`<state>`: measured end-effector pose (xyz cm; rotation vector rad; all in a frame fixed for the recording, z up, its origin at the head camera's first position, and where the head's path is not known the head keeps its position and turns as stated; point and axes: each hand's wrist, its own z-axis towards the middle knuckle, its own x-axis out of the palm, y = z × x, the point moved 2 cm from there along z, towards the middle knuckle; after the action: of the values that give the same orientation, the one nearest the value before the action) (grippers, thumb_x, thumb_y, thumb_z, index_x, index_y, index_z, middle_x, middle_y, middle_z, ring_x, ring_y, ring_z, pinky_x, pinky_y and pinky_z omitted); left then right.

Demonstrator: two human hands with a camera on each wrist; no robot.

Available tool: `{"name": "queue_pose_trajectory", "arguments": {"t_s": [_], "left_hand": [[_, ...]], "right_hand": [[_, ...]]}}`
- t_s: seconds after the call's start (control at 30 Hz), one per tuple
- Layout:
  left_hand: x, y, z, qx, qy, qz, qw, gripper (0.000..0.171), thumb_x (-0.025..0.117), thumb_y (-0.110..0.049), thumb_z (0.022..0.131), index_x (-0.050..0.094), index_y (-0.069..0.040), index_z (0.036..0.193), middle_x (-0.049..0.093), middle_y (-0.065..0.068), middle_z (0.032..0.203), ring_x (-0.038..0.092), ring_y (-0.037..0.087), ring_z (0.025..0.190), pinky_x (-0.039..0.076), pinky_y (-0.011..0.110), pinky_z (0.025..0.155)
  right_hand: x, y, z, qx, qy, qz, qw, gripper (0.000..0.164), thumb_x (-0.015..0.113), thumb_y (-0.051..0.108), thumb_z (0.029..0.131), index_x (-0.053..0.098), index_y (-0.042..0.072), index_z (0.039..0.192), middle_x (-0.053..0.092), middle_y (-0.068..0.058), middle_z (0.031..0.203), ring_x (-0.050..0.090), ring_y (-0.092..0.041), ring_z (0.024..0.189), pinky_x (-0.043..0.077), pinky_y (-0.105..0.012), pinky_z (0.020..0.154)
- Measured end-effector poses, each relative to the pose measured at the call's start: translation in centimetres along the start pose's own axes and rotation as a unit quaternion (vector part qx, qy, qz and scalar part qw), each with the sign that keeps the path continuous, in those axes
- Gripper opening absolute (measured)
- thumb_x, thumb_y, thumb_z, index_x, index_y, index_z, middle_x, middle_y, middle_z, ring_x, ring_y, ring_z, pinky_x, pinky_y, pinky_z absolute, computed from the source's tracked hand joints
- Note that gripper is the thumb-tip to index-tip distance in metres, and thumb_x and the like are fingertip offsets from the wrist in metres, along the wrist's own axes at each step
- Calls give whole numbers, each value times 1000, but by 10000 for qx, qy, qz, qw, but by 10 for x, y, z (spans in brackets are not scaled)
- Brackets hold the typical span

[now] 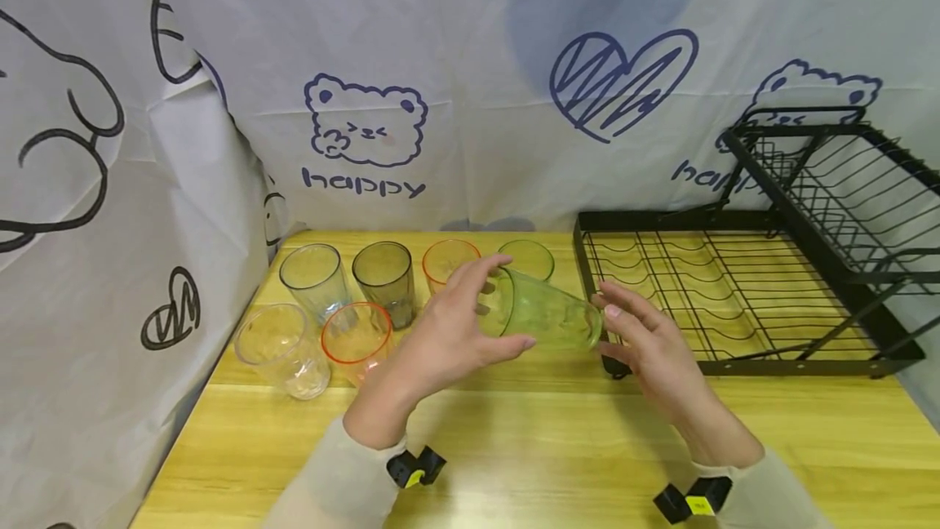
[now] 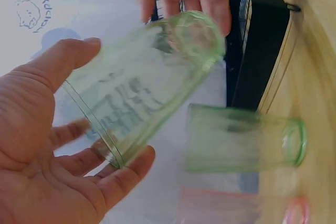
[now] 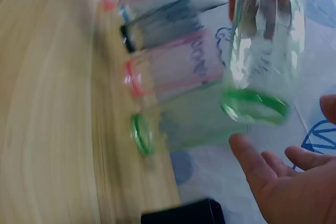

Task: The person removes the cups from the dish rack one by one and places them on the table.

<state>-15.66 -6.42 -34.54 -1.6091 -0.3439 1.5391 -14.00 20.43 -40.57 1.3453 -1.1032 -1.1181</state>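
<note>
My left hand (image 1: 448,333) grips a clear green glass (image 1: 554,313) round its rim end, thumb on one side and fingers on the other. Tipped on its side above the table, the glass points its base at my right hand (image 1: 654,349). That hand's fingers are spread and loosely bent beside the base; the right wrist view shows a gap between its fingertips (image 3: 239,142) and the glass. Behind the held glass, a second green glass (image 2: 226,140) stands upright on the table, next to an orange-rimmed glass (image 1: 450,255).
Further left stand a dark grey glass (image 1: 383,276), a bluish glass (image 1: 312,272), a red-rimmed glass (image 1: 357,337) and a colourless glass (image 1: 275,341). A black wire dish rack (image 1: 705,367) with a raised upper tier (image 1: 808,194) occupies the table's right side. Printed cloth (image 1: 470,64) hangs behind.
</note>
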Motion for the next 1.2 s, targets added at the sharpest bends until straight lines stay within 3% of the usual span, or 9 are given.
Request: {"name": "queue_pose_trajectory", "arguments": {"t_s": [0.1,0.2,0.27,0.37,0.5,0.6,0.77,1.03,1.2], "left_hand": [[-10,0,-4,-116,45,374,9992,99,92,-44,81,38,-25,161,45,2,161,53,26,139,50,51,112],[-19,2,-9,-86,153,856,9962,95,92,-43,80,41,-26,159,45,1,161,56,28,136,53,52,107],[-24,4,-12,9,243,1172,9928,92,92,-41,80,44,-28,157,46,3,158,60,30,130,57,52,100],[-30,8,-17,212,422,1555,9867,92,93,-37,79,46,-27,157,49,8,151,63,29,121,59,48,94],[-35,14,-21,504,636,2002,9764,94,94,-34,78,47,-20,158,54,10,142,62,25,115,58,41,90],[-36,20,-23,510,764,2202,9711,94,94,-34,78,46,-20,159,56,9,142,62,24,115,58,38,87],[-38,29,-25,460,881,2352,9668,92,94,-33,78,48,-20,156,57,12,142,62,28,118,58,42,90],[-35,38,-26,412,963,2579,9605,95,96,-31,77,47,-18,157,59,15,137,63,24,106,57,36,80],[-33,42,-26,257,1072,2625,9586,96,96,-31,77,47,-21,159,58,12,138,62,23,106,56,35,80]], "right_hand": [[-4,-2,-1,-110,-259,-920,9954,63,52,37,112,33,10,165,42,-19,161,51,-33,141,58,-26,98],[-10,-6,-3,-419,-563,-2125,9746,60,54,35,111,37,9,163,48,-22,157,52,-40,140,60,-35,97],[-12,-9,-5,-658,-730,-2942,9507,59,56,33,111,40,9,162,50,-23,155,54,-43,137,60,-46,98],[-13,-15,-7,-1027,-806,-3902,9114,61,60,30,109,39,5,161,48,-27,156,49,-49,139,50,-65,106],[-12,-25,-9,-1328,-671,-4864,8610,68,63,31,107,37,0,161,45,-31,157,41,-55,143,34,-73,116],[-10,-32,-11,-1398,-543,-5182,8420,70,64,34,106,37,-2,160,46,-33,155,41,-56,142,31,-73,118],[-8,-42,-12,-1428,-491,-5463,8239,74,67,37,104,37,0,161,48,-32,153,44,-57,140,33,-74,116],[-3,-55,-13,-1634,-449,-6161,7692,81,72,43,98,39,4,161,53,-29,150,50,-54,137,32,-79,114],[-2,-61,-14,-1882,-478,-6363,7466,81,74,45,96,43,8,160,56,-26,149,53,-52,135,31,-80,113]]}}
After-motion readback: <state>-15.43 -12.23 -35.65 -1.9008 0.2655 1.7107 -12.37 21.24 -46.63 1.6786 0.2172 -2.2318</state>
